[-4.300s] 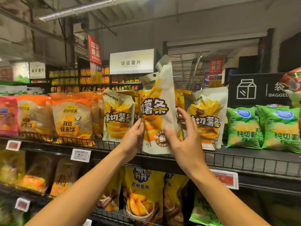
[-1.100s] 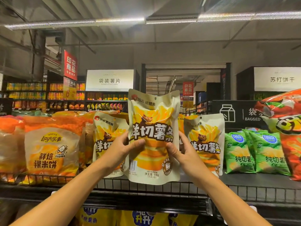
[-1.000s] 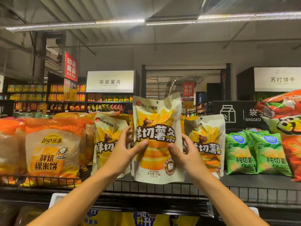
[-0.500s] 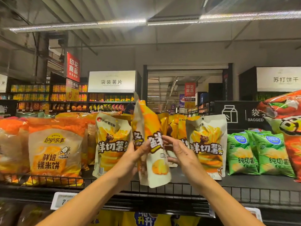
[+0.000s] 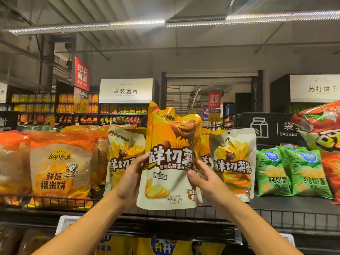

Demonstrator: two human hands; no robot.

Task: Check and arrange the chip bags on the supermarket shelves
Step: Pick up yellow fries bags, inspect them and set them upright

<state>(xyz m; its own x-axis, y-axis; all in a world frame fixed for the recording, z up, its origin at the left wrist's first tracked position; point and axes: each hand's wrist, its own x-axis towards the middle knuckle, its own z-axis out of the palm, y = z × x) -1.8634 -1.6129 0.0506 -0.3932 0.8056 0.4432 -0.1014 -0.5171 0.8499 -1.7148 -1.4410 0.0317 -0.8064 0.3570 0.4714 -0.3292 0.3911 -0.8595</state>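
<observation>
I hold a yellow-and-cream chip bag point(image 5: 170, 159) upright in front of the top shelf, its bear picture facing me. My left hand point(image 5: 131, 178) grips its left edge with the thumb on the front. My right hand point(image 5: 203, 178) pinches its right edge. Behind it on the shelf stand matching cream bags, one to the left point(image 5: 122, 155) and one to the right point(image 5: 233, 162). More yellow bags between them are partly hidden by the held one.
Orange Lay's bags point(image 5: 60, 170) fill the shelf's left side, green bags point(image 5: 292, 172) the right, with a red-orange bag point(image 5: 323, 137) at the far right. A wire rail point(image 5: 287, 219) runs along the shelf front. Yellow bags point(image 5: 161, 245) sit on the lower shelf.
The bag was held front-on, then turned edge-on half a second ago. Now it faces me flat again, showing a different printed side with a large bear, and sits slightly higher.
</observation>
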